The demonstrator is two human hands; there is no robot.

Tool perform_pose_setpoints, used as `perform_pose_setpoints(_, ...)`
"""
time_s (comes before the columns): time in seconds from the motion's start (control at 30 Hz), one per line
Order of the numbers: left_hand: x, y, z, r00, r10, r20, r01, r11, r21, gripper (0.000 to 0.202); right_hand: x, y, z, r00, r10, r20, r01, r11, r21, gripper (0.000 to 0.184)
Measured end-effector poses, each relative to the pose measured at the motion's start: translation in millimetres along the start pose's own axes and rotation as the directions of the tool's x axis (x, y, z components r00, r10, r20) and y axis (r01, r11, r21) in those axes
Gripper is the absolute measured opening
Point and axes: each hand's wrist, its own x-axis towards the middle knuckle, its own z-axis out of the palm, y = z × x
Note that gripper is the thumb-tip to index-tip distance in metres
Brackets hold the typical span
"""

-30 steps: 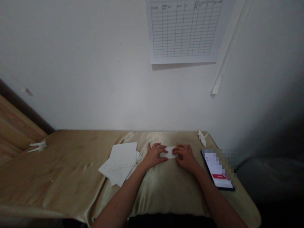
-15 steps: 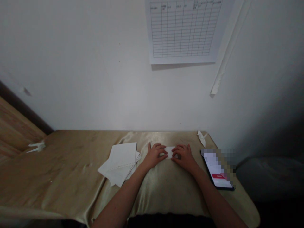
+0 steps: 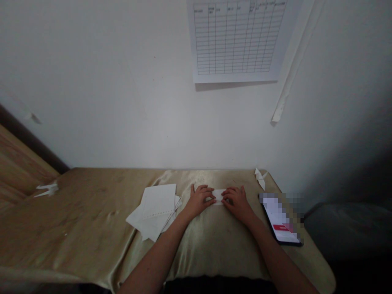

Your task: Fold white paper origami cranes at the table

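A small white piece of paper lies on the cloth-covered table between my hands; its side edges are hidden under my fingers. My left hand has its thumb and fingertips on the paper's left edge. Opposite it, my right hand grips the right edge between thumb and fingers. Both forearms reach in from the bottom of the view. Left of my left hand is a loose stack of white paper sheets, one with a dotted line across it.
A phone with a lit screen lies on the right. Behind it sits a folded white paper figure; another folded white paper piece is at the far left. The gold cloth is wrinkled. A printed table sheet hangs on the wall.
My right hand's fingers have shifted very slightly on the paper. My left hand and everything else stay in place.
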Motion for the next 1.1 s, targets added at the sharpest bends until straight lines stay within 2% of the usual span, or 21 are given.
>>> perform_pose_setpoints(0.23,2.1,6.9,6.2,0.990,-0.111,-0.086,0.108,0.993,-0.043,0.012,1.1,-0.3,1.6,1.000,0.024,-0.012,-0.025,0.999,-0.026,0.018)
perform_pose_setpoints(0.43,3.1,14.3,10.5,0.975,-0.175,-0.138,0.168,0.984,-0.060,0.008,1.7,-1.6,0.6,0.997,0.082,-0.006,-0.082,0.996,0.024,0.017)
perform_pose_setpoints(1.1,5.8,19.9,15.9,0.956,-0.211,-0.202,0.208,0.977,-0.040,0.005,4.8,-1.4,7.5,0.981,0.191,-0.018,-0.191,0.981,0.039,0.021)
